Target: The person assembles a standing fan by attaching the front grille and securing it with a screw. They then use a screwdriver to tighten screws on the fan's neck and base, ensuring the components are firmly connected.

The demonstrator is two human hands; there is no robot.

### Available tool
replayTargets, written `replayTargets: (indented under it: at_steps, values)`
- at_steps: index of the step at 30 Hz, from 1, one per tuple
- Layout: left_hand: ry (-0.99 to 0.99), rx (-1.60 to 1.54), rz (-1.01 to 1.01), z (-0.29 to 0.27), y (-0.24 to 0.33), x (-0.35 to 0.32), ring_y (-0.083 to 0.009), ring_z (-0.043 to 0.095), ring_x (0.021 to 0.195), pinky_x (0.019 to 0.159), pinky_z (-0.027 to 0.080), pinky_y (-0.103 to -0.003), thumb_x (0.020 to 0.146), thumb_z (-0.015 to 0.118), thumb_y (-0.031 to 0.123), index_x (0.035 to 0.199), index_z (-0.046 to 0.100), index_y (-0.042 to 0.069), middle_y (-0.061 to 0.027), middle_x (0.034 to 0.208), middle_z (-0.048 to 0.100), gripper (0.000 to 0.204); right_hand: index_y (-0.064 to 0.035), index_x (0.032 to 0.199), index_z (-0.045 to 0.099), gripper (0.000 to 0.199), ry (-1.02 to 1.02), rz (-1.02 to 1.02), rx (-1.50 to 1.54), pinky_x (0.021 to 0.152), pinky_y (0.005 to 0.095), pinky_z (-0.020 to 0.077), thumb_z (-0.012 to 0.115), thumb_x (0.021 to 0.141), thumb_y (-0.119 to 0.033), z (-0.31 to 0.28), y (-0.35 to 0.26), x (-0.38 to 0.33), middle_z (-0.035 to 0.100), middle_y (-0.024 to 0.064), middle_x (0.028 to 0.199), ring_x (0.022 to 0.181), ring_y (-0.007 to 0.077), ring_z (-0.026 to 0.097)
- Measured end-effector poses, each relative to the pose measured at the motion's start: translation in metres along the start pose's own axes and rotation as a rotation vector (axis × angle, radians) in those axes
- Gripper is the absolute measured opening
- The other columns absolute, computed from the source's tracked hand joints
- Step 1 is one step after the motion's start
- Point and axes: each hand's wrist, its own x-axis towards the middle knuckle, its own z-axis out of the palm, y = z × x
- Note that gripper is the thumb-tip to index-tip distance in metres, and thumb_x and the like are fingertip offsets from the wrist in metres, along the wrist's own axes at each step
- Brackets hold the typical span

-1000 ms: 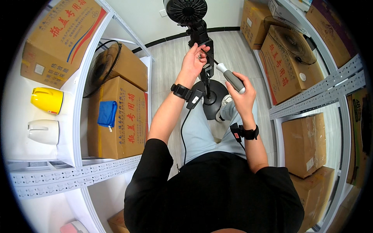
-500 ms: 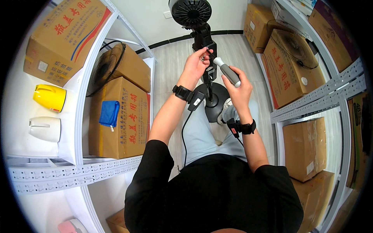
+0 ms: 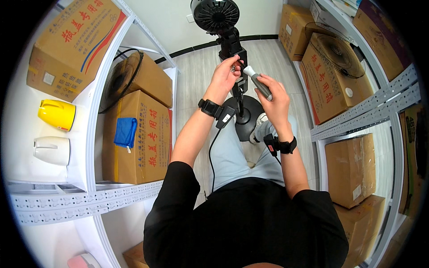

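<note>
A black stand fan without its blades or cage stands on the floor before me; its motor head (image 3: 216,17) is at the top and its round base (image 3: 243,130) lies between my feet. My right hand (image 3: 278,100) is wrapped round the grey handle of a screwdriver (image 3: 259,84), whose white collar and thin dark shaft slant up to the left. Beside the fan's neck (image 3: 230,42), my left hand (image 3: 226,75) is closed in a pinch close to the shaft's tip. Whatever lies between those fingertips is too small to make out.
White shelving flanks me. At left are cardboard boxes (image 3: 143,152), a black fan cage (image 3: 118,80), a blue cloth (image 3: 125,132), a yellow kettle (image 3: 57,115) and a white kettle (image 3: 52,150). At right, another fan cage (image 3: 338,56) leans on a box (image 3: 324,85).
My right hand has turned a little on the handle, and its fingers lie differently there. My left hand stays by the shaft's tip. The whole view has shifted slightly.
</note>
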Motion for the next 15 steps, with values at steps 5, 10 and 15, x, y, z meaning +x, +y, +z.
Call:
replayTargets:
  at_steps: [5, 10, 15]
  values:
    - [0.028, 0.079, 0.017, -0.001, -0.002, 0.001, -0.0094, 0.05, 0.065, 0.052, 0.038, -0.021, 0.089, 0.068, 0.013, 0.092, 0.061, 0.004, -0.0069, 0.083, 0.061, 0.012, -0.0085, 0.112, 0.064, 0.037, 0.018, 0.011, -0.048, 0.083, 0.0341, 0.0511, 0.074, 0.076, -0.006, 0.001, -0.003, -0.001, 0.067, 0.0103, 0.112, 0.098, 0.0284, 0.065]
    - [-0.03, 0.11, 0.003, -0.009, 0.003, 0.007, -0.0094, 0.052, 0.067, 0.054, 0.04, -0.022, 0.091, 0.065, 0.014, 0.096, 0.061, 0.002, -0.0089, 0.088, 0.061, 0.013, -0.008, 0.115, 0.061, 0.038, -0.011, 0.488, 0.256, 0.075, 0.0352, 0.0528, 0.072, 0.079, -0.008, 0.002, -0.021, -0.003, 0.066, 0.0128, 0.107, 0.094, 0.0316, 0.065]
    - [-0.018, -0.014, -0.038, 0.007, 0.005, -0.008, -0.0096, 0.052, 0.067, 0.054, 0.04, -0.021, 0.092, 0.063, 0.013, 0.098, 0.058, 0.002, -0.0116, 0.091, 0.062, 0.013, -0.0067, 0.112, 0.062, 0.036, 0.074, 0.342, 0.154, 0.073, 0.0372, 0.0526, 0.074, 0.079, -0.012, 0.005, -0.022, -0.002, 0.065, 0.0136, 0.105, 0.094, 0.032, 0.065]
